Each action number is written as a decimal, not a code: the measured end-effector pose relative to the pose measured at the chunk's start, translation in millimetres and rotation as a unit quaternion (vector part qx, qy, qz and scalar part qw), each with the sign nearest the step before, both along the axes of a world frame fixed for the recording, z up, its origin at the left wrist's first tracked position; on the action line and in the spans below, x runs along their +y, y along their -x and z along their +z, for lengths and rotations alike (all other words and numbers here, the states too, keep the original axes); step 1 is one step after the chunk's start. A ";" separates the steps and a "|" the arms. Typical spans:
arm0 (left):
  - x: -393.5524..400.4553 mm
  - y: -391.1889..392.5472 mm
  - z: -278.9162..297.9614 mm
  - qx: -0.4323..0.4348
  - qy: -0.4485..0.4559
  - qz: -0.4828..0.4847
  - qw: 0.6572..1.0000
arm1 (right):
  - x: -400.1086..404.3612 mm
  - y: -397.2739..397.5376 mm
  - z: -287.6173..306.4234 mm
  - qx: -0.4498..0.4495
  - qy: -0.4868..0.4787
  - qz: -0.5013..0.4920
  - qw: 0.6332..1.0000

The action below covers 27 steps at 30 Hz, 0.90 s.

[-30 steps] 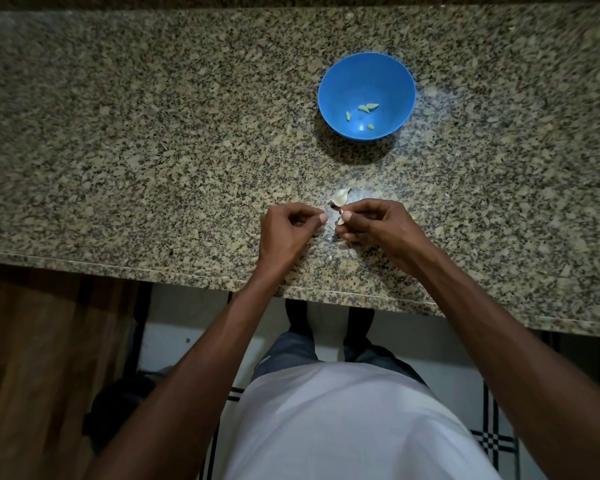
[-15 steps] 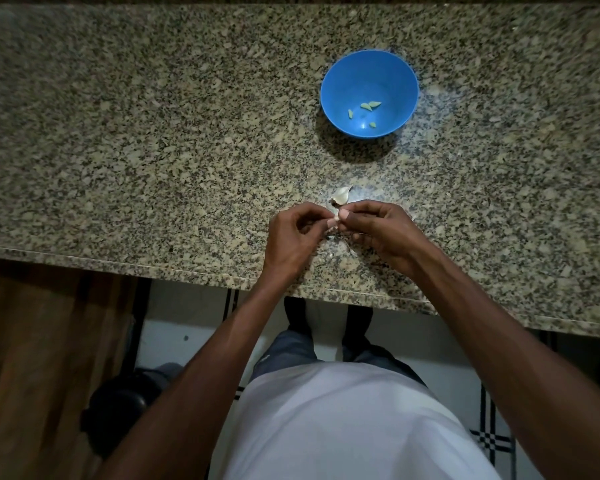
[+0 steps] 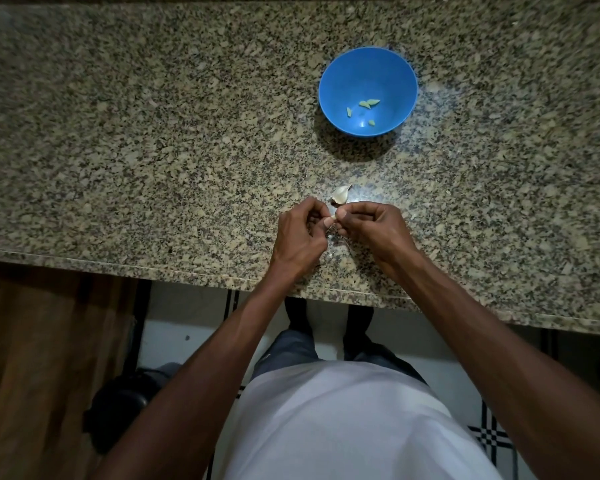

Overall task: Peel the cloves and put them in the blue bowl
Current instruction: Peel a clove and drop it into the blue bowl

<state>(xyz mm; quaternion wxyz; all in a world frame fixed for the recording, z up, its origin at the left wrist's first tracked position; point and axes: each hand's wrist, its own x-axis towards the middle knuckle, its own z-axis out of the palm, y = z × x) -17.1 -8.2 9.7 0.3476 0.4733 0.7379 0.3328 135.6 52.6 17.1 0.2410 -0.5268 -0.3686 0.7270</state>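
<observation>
Hands barely moved; left hand and right hand pinch a clove; blue bowl holds peeled cloves

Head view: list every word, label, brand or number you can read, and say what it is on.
None. The blue bowl, the granite counter, the white shirt and the garlic piece near both hands show no writing.

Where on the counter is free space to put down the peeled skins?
Free: the wide counter left of the bowl, and the stretch right of it. Crowded: between bowl and hands, where a garlic piece lies by the left hand and right hand.
</observation>
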 end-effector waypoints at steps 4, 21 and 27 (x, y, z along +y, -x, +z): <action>0.5 0.2 -1.6 -0.011 0.028 -0.003 1.000 | -1.8 1.6 -1.8 -0.008 -0.027 0.012 1.000; -1.4 2.5 7.2 -0.157 0.091 -0.023 0.983 | 2.4 -3.3 -8.2 -0.071 -0.184 0.090 0.976; -3.4 5.7 5.5 -0.161 0.074 0.031 0.984 | 5.1 -9.2 -15.0 -0.120 -0.186 0.096 0.970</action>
